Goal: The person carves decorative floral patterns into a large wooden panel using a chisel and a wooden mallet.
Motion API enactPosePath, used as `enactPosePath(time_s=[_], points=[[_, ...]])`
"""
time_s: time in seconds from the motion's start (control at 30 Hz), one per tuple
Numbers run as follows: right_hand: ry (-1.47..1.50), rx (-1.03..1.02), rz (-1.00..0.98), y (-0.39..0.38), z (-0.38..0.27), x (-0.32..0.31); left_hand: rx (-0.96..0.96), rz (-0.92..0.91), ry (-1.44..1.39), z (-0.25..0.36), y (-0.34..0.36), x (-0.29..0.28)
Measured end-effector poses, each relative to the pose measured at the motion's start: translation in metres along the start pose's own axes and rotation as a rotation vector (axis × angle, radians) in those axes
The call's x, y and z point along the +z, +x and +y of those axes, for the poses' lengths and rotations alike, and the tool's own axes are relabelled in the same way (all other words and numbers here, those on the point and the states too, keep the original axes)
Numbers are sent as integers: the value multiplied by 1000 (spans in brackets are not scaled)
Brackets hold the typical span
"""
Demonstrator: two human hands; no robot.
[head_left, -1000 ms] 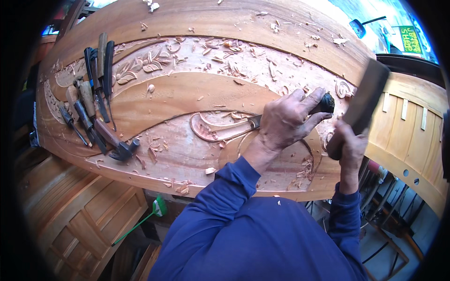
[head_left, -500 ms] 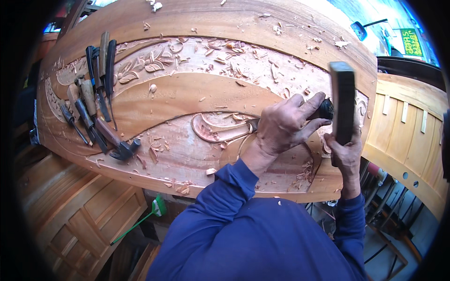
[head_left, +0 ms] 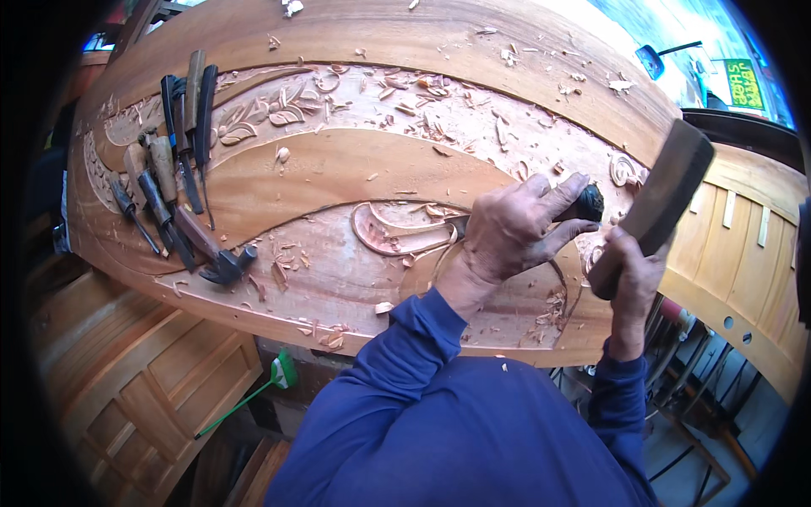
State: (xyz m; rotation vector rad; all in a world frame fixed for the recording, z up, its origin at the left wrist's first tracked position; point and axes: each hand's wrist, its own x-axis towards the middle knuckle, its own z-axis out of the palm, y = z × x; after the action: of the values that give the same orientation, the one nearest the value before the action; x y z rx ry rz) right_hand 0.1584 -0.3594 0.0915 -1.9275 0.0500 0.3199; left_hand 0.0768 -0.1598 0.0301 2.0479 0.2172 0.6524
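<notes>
My left hand (head_left: pixel 511 226) is closed around a carving chisel, its dark handle end (head_left: pixel 589 204) poking out to the right past the thumb and forefinger. The blade is mostly hidden by the hand; its tip meets the wood beside a curled carved scroll (head_left: pixel 395 240). In my right hand (head_left: pixel 635 275) is a thick wooden mallet (head_left: pixel 672 184), tilted up and to the right, apart from the chisel handle. Under both lies a large carved wooden panel (head_left: pixel 338 173), strewn with curled shavings.
Several chisels (head_left: pixel 183 127) and a hammer (head_left: pixel 226 267) lie on the panel's left end. Paneled wooden doors stand at lower left (head_left: pixel 169 380) and far right (head_left: pixel 735 253). A green broom (head_left: pixel 284 370) leans below the panel's near edge.
The mallet has swung away from the chisel handle, to the right, and tipped from upright to slanting. My left hand keeps its hold at nearly the same spot.
</notes>
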Motion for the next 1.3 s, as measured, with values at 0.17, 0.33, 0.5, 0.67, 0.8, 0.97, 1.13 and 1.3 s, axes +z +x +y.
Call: enactPosePath(time_s=[0.17,0.33,0.5,0.67,0.8,0.97,1.13,1.3], points=[[-177,-158,-226,-6,34,-3,-83,-61,-1,2,-2,-4],[-14,-22,-115,5,17,-3,-72,-56,22,0,-2,-1],[-153,-104,-311,-3,34,-5,-118,-84,24,-1,-5,-5],[-18,-78,23,4,11,-3,-86,-42,-1,0,-4,-9],[-56,-181,-302,-19,49,1,-98,-87,-18,0,-6,-14],[-91,31,-45,-6,11,-4,-43,-75,10,-7,-13,-12],[-163,-185,-252,-33,46,8,-60,-168,5,-2,-11,-17],[-83,-29,-35,-22,8,3,-27,-86,1,-9,-16,-14]])
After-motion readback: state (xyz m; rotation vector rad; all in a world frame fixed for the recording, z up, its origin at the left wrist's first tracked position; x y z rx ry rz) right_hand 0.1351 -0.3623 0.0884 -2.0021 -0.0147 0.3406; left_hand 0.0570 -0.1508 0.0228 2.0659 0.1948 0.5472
